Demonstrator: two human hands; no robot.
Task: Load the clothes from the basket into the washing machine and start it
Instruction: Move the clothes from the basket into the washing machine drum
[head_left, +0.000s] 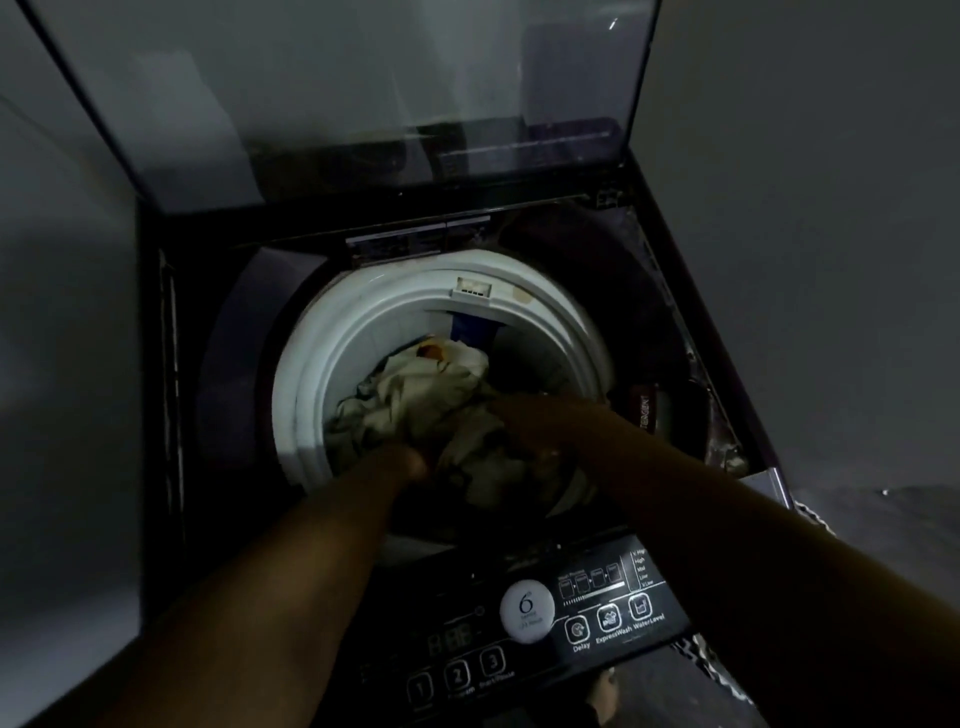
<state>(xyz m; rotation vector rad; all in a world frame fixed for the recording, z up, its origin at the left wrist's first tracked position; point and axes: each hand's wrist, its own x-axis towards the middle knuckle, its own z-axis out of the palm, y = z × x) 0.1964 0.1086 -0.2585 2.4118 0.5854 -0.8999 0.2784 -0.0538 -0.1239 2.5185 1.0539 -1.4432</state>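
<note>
Nearest thing is the washer's (218, 234) dark panel (519, 623): buttons 1, 2, 3, a round white sticker showing a 6, plus Delay, ExpressWash and WaterLevel icons. A bare foot (602, 693) pokes out just below it on the grey floor (883, 519). Both forearms reach over the panel into the drum (322, 353). The left hand (413, 462) has its fingers curled down into the clothes (415, 395), bunching up a fold. The right hand (530, 415) lies on top of the same pile, but it's so dark I can't tell how its fingers sit. The clothes are pale and crumpled, all inside the white-rimmed drum, with something blue behind them. Further back the glass lid (337, 104) stands open, with plain grey wall (805, 182) beyond.
</note>
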